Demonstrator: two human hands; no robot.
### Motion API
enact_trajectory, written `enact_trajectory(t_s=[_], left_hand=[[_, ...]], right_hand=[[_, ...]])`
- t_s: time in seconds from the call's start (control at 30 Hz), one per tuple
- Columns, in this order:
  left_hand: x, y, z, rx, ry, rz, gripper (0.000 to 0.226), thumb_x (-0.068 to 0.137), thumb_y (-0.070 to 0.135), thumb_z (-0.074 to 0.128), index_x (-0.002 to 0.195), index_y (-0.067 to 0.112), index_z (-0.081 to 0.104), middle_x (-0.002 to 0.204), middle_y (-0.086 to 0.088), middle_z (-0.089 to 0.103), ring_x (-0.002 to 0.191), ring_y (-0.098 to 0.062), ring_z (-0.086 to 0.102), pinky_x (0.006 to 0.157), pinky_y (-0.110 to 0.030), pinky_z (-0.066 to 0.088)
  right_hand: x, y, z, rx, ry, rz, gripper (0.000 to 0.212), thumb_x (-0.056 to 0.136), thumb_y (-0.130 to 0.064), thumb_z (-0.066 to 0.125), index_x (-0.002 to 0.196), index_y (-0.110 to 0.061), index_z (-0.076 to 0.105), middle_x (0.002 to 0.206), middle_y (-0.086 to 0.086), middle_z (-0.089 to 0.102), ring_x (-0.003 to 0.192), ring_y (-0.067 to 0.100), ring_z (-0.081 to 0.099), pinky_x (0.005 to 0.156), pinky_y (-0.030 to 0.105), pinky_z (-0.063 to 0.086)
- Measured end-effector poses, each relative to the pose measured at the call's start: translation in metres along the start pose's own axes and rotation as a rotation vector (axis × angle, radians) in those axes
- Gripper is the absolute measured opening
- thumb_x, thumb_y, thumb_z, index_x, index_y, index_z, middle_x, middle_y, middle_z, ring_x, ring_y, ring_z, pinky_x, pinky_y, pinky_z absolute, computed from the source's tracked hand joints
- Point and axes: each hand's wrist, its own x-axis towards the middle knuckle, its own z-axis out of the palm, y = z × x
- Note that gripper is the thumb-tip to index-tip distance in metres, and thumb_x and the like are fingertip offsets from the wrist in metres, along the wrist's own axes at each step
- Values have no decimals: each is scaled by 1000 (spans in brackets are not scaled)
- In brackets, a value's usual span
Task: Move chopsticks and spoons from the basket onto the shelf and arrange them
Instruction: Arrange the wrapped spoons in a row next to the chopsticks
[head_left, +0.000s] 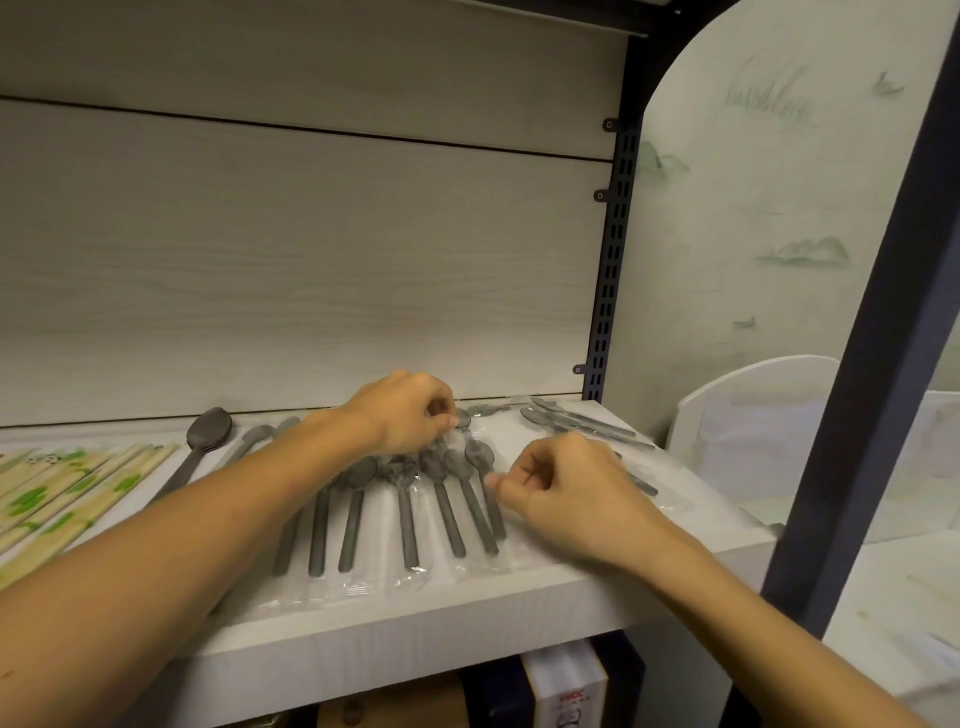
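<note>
Both hands are over the wrapped spoons fanned out mid-shelf. Left hand pinches a wrapper at the bowls, 12 o'clock of the row. Right hand, curled, pinches plastic at 3 o'clock. Chopsticks lie at 9 o'clock.

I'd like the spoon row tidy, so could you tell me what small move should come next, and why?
Probably slide the rightmost wrapped spoon, pinched at its wrapper by both the left hand and right hand, parallel to its neighbours: the row fans out unevenly on the shelf.
</note>
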Motion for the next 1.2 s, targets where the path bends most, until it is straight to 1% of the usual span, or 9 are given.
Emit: enact_trajectory(t_s=[0.07,0.17,0.27,0.4,0.57,0.73,0.9,1.07,1.2], left_hand=[[-1,5,1,-18,5,23,15,92,39,56,94,28,66,83,14,60,86,-13,58,77,-32,49],[1,14,3,-24,-15,41,16,92,39,57,96,27,67,88,13,61,86,-13,57,78,-33,49],[9,19,7,-5,-25,41,15,91,40,57,96,29,67,98,11,65,87,-12,57,73,-30,46],[22,18,10,18,-34,15,13,91,37,57,96,29,66,102,9,66,88,-14,59,73,-30,46],[40,15,14,75,-44,-14,12,92,30,56,98,27,66,103,7,65,88,-16,56,70,-28,41],[59,17,17,80,-95,-16,16,92,27,55,103,24,66,100,6,63,93,-18,57,76,-30,46],[77,21,28,91,-124,5,22,90,28,62,109,19,66,112,-3,63,101,-23,58,88,-36,49],[89,26,35,75,-114,22,26,88,26,67,113,17,66,113,-4,64,102,-24,59,86,-32,48],[92,31,34,46,-52,41,14,85,26,69,98,24,72,104,3,69,97,-19,62,77,-25,44]], right_hand=[[5,7,-7,-6,56,10,31,84,-50,63,75,-21,66,70,-7,65,70,8,58,65,26,48],[26,35,-21,-123,199,71,20,87,-36,60,77,-19,66,78,2,68,82,26,62,70,33,50],[48,63,-27,-330,177,182,21,88,-33,56,95,-18,69,94,9,69,95,36,60,73,36,51],[59,76,-21,-330,55,199,15,84,-31,64,94,-22,72,98,8,70,97,33,62,79,37,53],[61,78,-20,-238,155,162,10,82,-25,63,77,-23,72,84,6,71,87,32,61,74,36,53],[58,81,-20,-191,240,171,19,89,-24,57,82,-19,74,79,6,69,82,30,61,64,32,47],[57,85,-20,-184,336,194,21,92,-25,55,90,-17,73,83,4,70,77,25,56,62,27,37],[57,85,-19,-165,340,192,21,92,-27,56,92,-17,74,82,2,70,79,25,58,64,27,38],[55,82,-21,-98,402,218,20,90,-25,56,86,-18,74,69,-3,62,74,24,58,62,27,38]])
